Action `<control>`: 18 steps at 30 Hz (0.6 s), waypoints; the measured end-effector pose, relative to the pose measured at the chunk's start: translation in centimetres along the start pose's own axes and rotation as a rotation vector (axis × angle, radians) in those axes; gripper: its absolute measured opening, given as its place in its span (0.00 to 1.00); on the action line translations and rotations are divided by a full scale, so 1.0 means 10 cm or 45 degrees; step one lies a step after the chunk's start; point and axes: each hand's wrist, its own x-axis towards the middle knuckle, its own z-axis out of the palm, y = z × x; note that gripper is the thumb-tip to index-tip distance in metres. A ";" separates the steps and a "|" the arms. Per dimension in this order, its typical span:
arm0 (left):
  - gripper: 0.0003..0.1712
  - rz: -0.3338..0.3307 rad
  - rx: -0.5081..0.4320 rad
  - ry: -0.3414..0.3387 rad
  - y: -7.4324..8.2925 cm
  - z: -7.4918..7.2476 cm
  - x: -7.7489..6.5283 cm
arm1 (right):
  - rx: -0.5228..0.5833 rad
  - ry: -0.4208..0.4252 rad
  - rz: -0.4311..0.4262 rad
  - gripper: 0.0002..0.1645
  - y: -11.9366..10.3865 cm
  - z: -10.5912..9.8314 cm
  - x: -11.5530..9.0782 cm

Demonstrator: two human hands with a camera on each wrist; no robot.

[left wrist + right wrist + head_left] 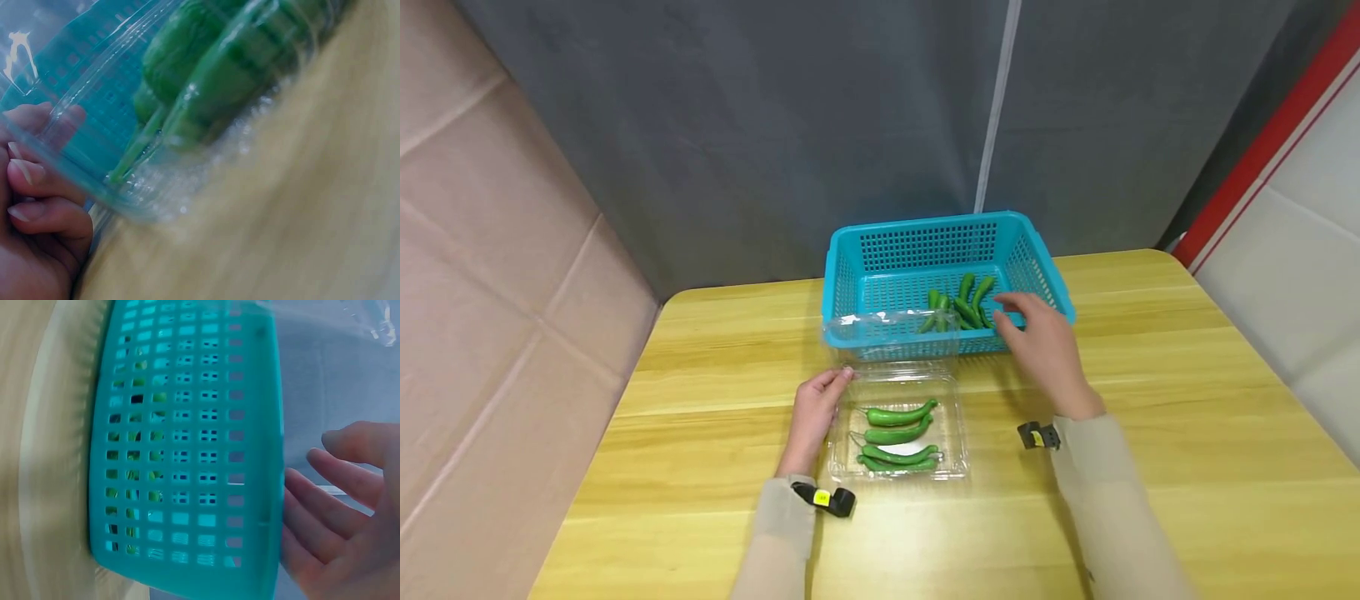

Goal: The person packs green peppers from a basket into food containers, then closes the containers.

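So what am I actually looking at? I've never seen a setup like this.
There's no robot here: a person works with two bare hands, wearing a small black camera at each wrist. The wide picture comes from a camera on the head, looking down; the two close-ups come from the left and right wrists. On the wooden table stand a blue basket with green peppers in it and, nearer the person, a clear box, its lid open, holding four more. The left hand grips the box's edge; the right hand, at the basket, holds nothing.
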 end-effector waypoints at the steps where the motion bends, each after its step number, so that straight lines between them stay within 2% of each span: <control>1: 0.20 -0.001 -0.003 0.000 0.00 0.00 0.00 | -0.010 -0.022 -0.003 0.19 0.00 0.00 0.03; 7: 0.19 -0.003 -0.031 -0.006 -0.01 0.00 0.01 | -0.096 -0.159 -0.009 0.21 0.04 0.04 0.20; 14: 0.17 0.006 -0.012 0.001 -0.01 0.00 0.00 | -0.230 -0.458 0.143 0.35 0.07 0.04 0.36; 18: 0.17 0.018 -0.019 -0.001 -0.02 -0.01 0.01 | -0.294 -0.582 0.176 0.37 0.07 0.04 0.44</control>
